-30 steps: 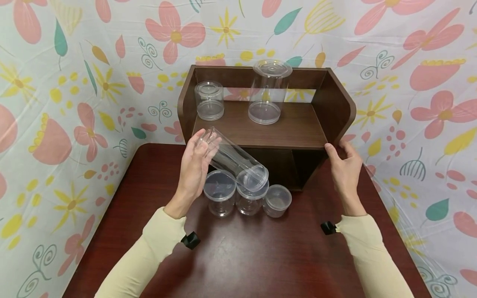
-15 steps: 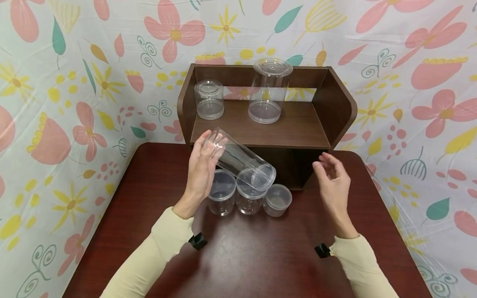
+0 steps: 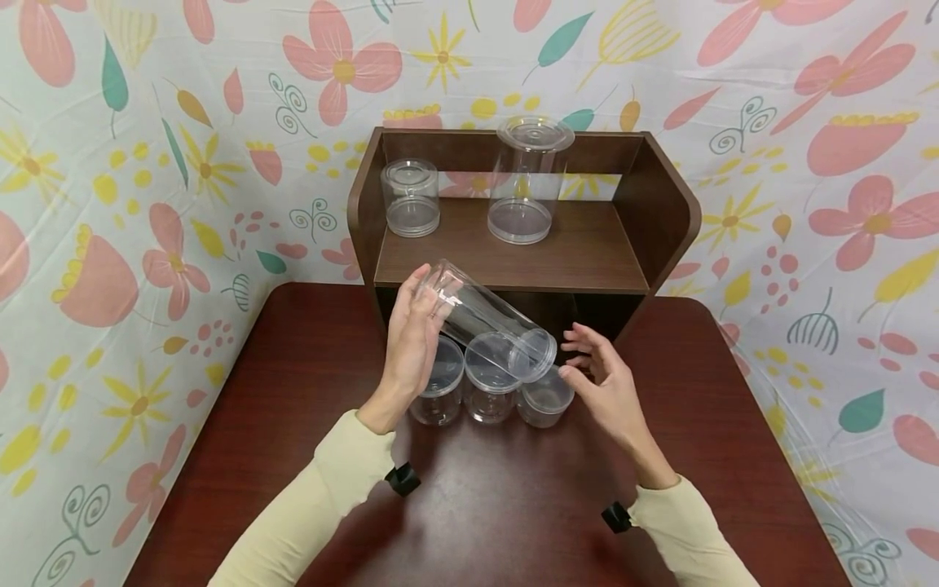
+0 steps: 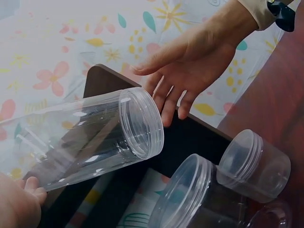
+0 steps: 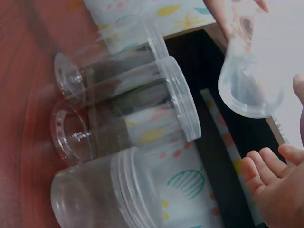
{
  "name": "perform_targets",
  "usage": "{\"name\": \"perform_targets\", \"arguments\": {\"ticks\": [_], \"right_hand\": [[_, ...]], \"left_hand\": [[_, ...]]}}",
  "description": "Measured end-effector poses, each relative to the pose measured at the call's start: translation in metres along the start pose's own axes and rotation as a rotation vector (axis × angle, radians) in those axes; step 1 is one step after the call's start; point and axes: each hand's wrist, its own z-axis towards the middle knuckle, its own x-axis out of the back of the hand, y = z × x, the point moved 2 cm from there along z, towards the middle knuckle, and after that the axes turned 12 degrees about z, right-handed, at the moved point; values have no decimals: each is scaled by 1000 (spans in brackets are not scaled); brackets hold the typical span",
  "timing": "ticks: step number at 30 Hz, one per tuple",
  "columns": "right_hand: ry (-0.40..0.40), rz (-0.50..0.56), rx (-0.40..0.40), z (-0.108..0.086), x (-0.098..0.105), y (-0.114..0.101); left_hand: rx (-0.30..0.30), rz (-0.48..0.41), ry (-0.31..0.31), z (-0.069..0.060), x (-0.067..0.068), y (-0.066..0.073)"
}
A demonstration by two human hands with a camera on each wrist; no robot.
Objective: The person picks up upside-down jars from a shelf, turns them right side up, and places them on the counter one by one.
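The left hand (image 3: 412,338) grasps the tall clear jar (image 3: 490,316), lidded end tilted toward four o'clock, near the short jars (image 3: 490,402). At its three o'clock, the right hand (image 3: 607,387), fingers loose and unladen, should cup that end gently.

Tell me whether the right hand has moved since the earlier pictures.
Yes. In the head view, the right hand has left the right edge of the brown shelf unit, moving left and down the picture, toward the tilted clear jar.
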Motion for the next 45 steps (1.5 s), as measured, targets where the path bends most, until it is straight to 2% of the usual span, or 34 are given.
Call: {"name": "perform_targets", "arguments": {"ticks": [5,10,14,26,30,35,39,45], "right_hand": [[-78,-12,-59,-5,-6,5],[-95,2,-156,-10,-11,8],[-94,45,-195,-11,-16,10],[-58,102,-190,-10,-21,16],[-60,135,-159,-10,-22,16],[-44,126,-146,-12,-22,17],[-28,140,-145,-13,-21,16],[-18,189,-125,-14,-15,11]], "left_hand": [[3,-11,-7,-2,-4,-6],[19,-2,-29,-5,-8,-13],[32,-9,-33,-8,-9,-19],[40,-47,-29,-14,-13,-29],[40,-41,-38,-16,-14,-29],[42,-20,-46,-16,-13,-29],[44,33,-41,-17,-11,-31],[37,174,-43,-20,-6,-25]]}}
